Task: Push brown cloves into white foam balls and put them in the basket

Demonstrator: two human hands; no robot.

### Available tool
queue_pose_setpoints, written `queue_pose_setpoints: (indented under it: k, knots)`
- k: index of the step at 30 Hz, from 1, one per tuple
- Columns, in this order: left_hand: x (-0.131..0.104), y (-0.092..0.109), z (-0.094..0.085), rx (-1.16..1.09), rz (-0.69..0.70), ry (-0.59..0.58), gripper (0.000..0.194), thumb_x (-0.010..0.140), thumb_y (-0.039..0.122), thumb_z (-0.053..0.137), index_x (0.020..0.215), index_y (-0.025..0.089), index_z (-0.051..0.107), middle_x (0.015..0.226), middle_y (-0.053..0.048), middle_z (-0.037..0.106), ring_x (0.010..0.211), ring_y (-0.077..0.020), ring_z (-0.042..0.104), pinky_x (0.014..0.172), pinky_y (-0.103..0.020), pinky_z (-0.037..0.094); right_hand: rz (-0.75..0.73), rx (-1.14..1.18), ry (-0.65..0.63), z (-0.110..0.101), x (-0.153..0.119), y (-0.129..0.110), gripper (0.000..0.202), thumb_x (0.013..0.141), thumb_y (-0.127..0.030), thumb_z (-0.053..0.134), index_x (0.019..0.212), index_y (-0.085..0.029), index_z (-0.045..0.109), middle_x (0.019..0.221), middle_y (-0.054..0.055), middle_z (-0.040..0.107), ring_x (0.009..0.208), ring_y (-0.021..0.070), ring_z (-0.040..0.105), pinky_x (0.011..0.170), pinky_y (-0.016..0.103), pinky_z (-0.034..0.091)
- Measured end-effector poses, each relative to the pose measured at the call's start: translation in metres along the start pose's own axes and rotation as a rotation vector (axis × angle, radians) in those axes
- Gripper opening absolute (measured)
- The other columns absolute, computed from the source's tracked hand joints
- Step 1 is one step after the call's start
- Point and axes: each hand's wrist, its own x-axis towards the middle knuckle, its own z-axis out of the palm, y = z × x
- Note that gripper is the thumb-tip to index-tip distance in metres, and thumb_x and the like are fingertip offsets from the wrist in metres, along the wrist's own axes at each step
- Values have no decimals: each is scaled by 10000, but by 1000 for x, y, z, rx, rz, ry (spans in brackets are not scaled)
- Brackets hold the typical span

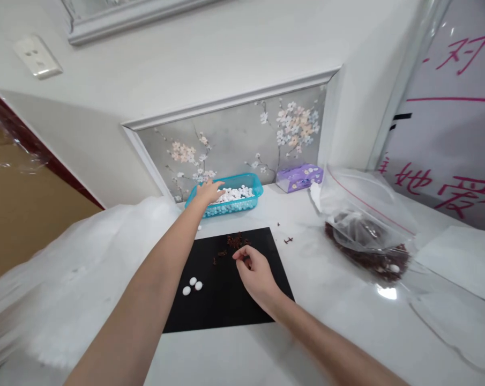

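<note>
My left hand (209,191) is stretched out over the left end of a blue plastic basket (230,208) that holds many small white rounded pieces (242,192). Its fingers look spread, though the basket's contents partly hide the tips. Over a black mat (222,305), my right hand (256,272) is curled with thumb and forefinger close together. Small dark brown pieces (234,241) lie in a loose pile just beyond it, and some brown shows beneath its fingers. What it holds, if anything, is hidden. On the mat's left part, three white rounded pieces (193,281) sit close together.
A clear zip bag (366,252) of brown pieces lies on the white table (322,305) at right. A purple tissue pack (299,178) stands against the wall. White foam wrap (117,241) is heaped at left. A few brown bits (288,240) lie right of the mat.
</note>
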Motion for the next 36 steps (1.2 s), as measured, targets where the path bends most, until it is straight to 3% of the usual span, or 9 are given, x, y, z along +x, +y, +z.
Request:
queue_pose_setpoints:
  k: [3, 6, 9, 14, 17, 25, 36]
  knots:
    - [-11, -10, -4, 15, -19, 41, 342, 822, 337, 482, 1111, 199, 603, 1161, -143, 553, 1073, -312, 502, 899, -434, 350, 26, -6, 5, -2, 0, -2, 126, 692, -173, 428, 733, -188, 546, 673, -3, 532, 529, 111, 432, 507, 242, 348]
    - [-44, -20, -14, 16, -15, 94, 269, 837, 324, 449, 931, 161, 642, 1113, -116, 574, 1032, -268, 519, 889, -363, 364, 37, -8, -2, -4, 0, -3, 125, 684, -179, 431, 735, -188, 545, 660, -7, 525, 518, 111, 423, 501, 245, 338]
    - [-107, -26, -19, -13, 21, 110, 334, 890, 395, 341, 939, 180, 593, 1014, -69, 606, 922, -201, 553, 788, -291, 401, 37, -22, -3, -5, 1, -1, 129, 683, -176, 431, 739, -187, 547, 675, -4, 532, 527, 113, 430, 515, 249, 344]
    - [-230, -33, -11, -13, 243, -130, 350, 870, 498, 365, 926, 199, 537, 868, -30, 608, 806, -186, 567, 689, -283, 391, 22, -49, -13, -5, 1, -1, 135, 688, -155, 429, 740, -184, 551, 700, -3, 543, 557, 115, 455, 570, 259, 373]
    - [-265, -37, -4, 2, 304, -243, 365, 852, 511, 405, 1005, 197, 514, 935, -44, 593, 827, -191, 569, 674, -280, 392, 24, -57, -10, -6, 1, -2, 132, 682, -146, 432, 731, -182, 549, 687, -8, 535, 548, 112, 446, 573, 261, 374]
    - [-259, -37, 9, -118, 343, -257, 250, 906, 386, 355, 891, 213, 535, 807, 10, 622, 668, -122, 574, 591, -233, 355, 27, -43, -11, -5, 2, 1, 135, 684, -146, 428, 734, -186, 546, 690, -7, 538, 556, 116, 457, 559, 259, 369]
    - [-239, -9, 1, -289, 145, -211, 295, 894, 450, 362, 930, 218, 541, 736, 30, 597, 650, -125, 557, 611, -236, 372, 3, -71, -14, -5, 3, 0, 142, 693, -129, 424, 733, -186, 548, 742, 6, 580, 582, 118, 478, 596, 267, 392]
